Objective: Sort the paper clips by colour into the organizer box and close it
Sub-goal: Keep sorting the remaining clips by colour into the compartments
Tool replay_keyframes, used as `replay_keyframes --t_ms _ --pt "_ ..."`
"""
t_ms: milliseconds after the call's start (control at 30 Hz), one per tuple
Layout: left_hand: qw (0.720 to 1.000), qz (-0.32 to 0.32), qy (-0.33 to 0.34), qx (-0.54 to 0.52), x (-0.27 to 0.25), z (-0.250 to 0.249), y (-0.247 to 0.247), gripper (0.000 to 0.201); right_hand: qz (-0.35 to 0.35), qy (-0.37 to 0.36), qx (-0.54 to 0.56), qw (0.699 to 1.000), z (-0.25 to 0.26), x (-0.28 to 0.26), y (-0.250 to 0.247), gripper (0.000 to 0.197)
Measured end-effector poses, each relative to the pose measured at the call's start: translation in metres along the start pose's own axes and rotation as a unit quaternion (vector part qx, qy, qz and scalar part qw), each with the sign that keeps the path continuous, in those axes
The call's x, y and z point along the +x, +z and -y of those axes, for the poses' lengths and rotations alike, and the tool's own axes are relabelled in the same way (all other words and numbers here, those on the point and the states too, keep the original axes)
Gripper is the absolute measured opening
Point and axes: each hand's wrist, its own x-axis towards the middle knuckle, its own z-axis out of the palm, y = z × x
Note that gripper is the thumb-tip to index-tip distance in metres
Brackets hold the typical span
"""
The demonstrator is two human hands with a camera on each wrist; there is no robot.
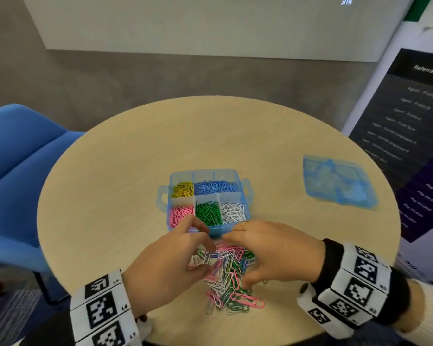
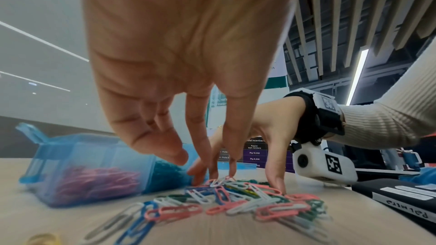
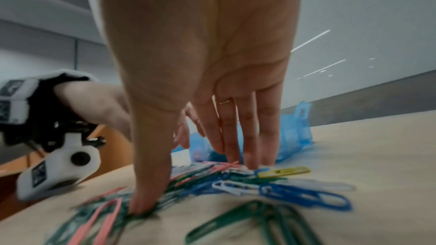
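Note:
The blue organizer box (image 1: 243,196) stands open mid-table, with yellow, blue, pink, green and white clips in separate compartments. Its lid (image 1: 339,182) lies apart to the right. A mixed pile of paper clips (image 1: 225,278) lies just in front of the box. My left hand (image 1: 205,258) reaches down onto the pile's left side. Its straight fingertips (image 2: 230,171) touch a white clip while the thumb stays apart. My right hand (image 1: 235,260) spans the pile's right side. The right fingers (image 3: 245,137) and thumb press flat on clips. Neither hand holds a clip.
The round wooden table (image 1: 135,146) has bare room left of and behind the box. A blue chair (image 1: 23,171) stands at the left. A dark poster stand (image 1: 410,133) is close to the table's right edge. The pile reaches near the front edge.

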Motion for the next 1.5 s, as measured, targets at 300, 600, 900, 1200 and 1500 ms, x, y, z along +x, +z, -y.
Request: replay_keyframes --t_ms 300,600,900,1200,1500 --pt "0.999 -0.007 0.007 -0.034 -0.005 0.005 0.002 0.017 -0.012 -0.052 0.001 0.999 0.008 0.018 0.000 0.053" --pt "1.000 0.001 0.013 -0.023 -0.002 0.008 -0.001 0.017 0.010 -0.032 -0.004 0.999 0.007 0.016 0.000 0.028" --pt "0.999 0.023 0.028 -0.004 -0.004 0.009 -0.002 0.028 0.060 -0.008 -0.059 0.996 0.009 0.011 0.003 0.017" --pt "0.998 0.053 0.027 -0.020 -0.017 0.002 -0.001 0.029 0.029 -0.022 -0.067 0.997 0.008 0.007 0.000 0.013" --pt "0.983 -0.034 0.002 -0.181 -0.015 0.002 -0.004 0.028 -0.089 -0.038 0.079 0.992 -0.005 -0.002 -0.013 0.017"
